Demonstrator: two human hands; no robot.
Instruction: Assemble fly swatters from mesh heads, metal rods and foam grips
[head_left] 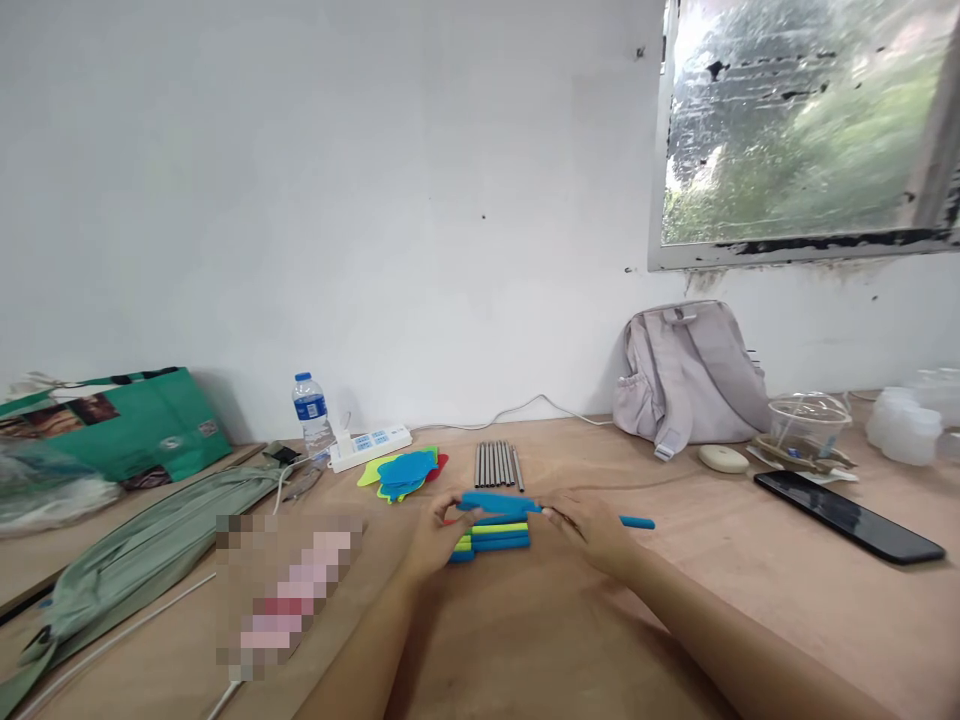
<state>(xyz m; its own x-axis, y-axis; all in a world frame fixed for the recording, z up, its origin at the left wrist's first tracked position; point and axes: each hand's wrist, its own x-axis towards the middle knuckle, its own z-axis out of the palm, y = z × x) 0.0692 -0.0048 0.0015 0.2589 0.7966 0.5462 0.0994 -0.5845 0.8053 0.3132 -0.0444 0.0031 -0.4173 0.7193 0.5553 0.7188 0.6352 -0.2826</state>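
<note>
My left hand (437, 535) and my right hand (589, 528) pinch the two ends of a blue bar (499, 502), held level just above a short stack of blue, yellow and red bars (495, 537) on the wooden table (750, 600). One thin blue stick (637, 522) lies on the table just right of my right hand. A row of several grey metal rods (498, 464) lies behind the stack. Flat blue, yellow and red cut-out shapes (405, 472) are piled to the left of the rods.
A white power strip (370, 447) and a water bottle (312, 411) stand at the back left, beside a green bag (127, 420) and a grey-green pouch (142, 555). On the right are a grey backpack (686, 375), a black phone (847, 516) and clear containers (806, 425).
</note>
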